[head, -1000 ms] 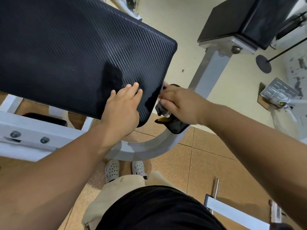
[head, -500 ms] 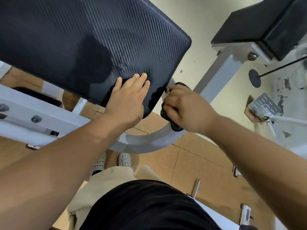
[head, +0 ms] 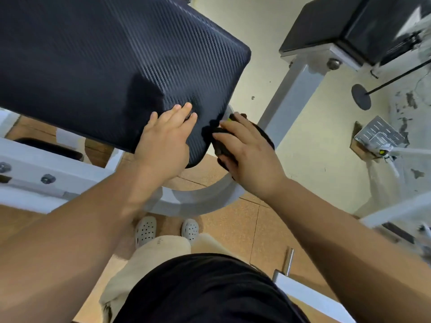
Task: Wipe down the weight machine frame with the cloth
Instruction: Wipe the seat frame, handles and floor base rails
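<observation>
the left hand (head: 163, 145) stayed flat on the near corner of the black pad (head: 105, 66), fingers straight and together, holding nothing, much as in the earlier views. the right hand (head: 249, 157) had changed: half a second before its fingers were curled round the bunched dark cloth (head: 265, 136), and now they lay spread and nearly straight over it, pressing it down rather than gripping it. the cloth sat just beside the pad's right edge, on the white curved frame (head: 205, 203) that swept out from under the pad, and more of it showed past the far side of the hand than before. whether the thumb hooked under the cloth could not be told. below the pad, the person's pale perforated shoes (head: 145, 229) stood on the brown floor (head: 233, 229), nearer the middle of the view than earlier.
</observation>
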